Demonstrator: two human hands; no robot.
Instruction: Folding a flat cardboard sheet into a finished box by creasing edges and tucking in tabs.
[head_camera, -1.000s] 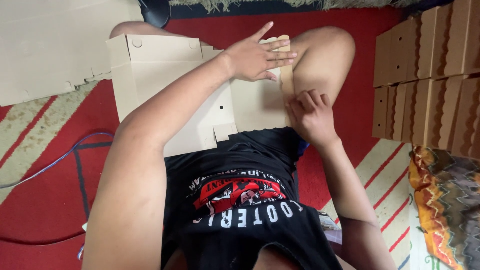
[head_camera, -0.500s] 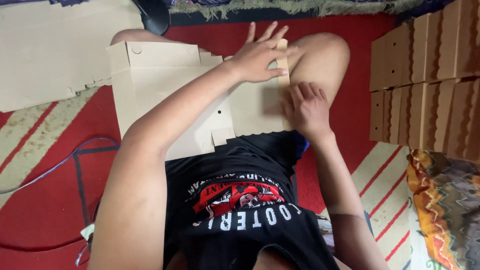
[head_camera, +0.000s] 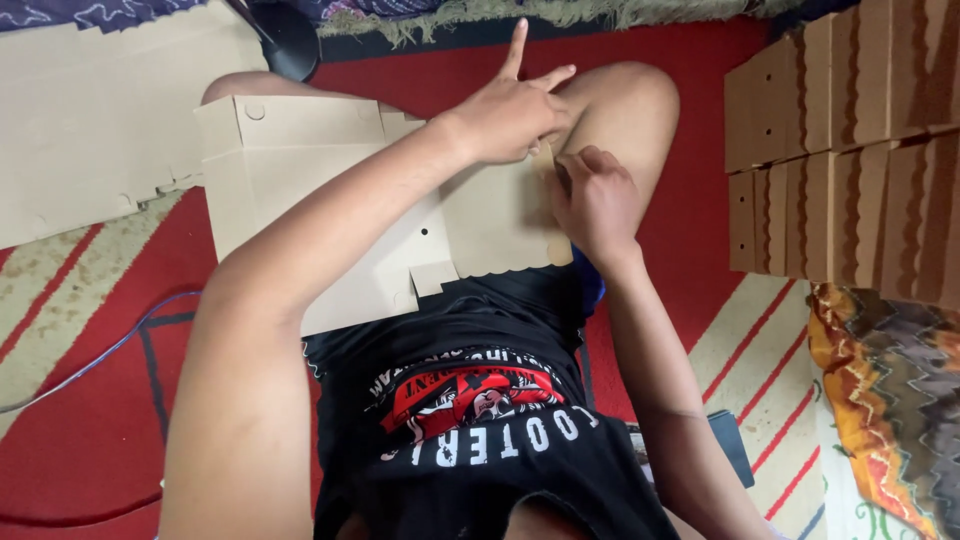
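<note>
Carpet (head_camera: 80, 420): red, with cream striped bands, covers the floor.
Flat cardboard sheets (head_camera: 90, 120): lie at the upper left.
Folded boxes (head_camera: 850, 150): brown, stand in rows at the right.
Cable (head_camera: 90, 360): thin, blue, runs across the carpet.
Patterned cloth (head_camera: 890, 400): orange and dark, lower right.
</note>
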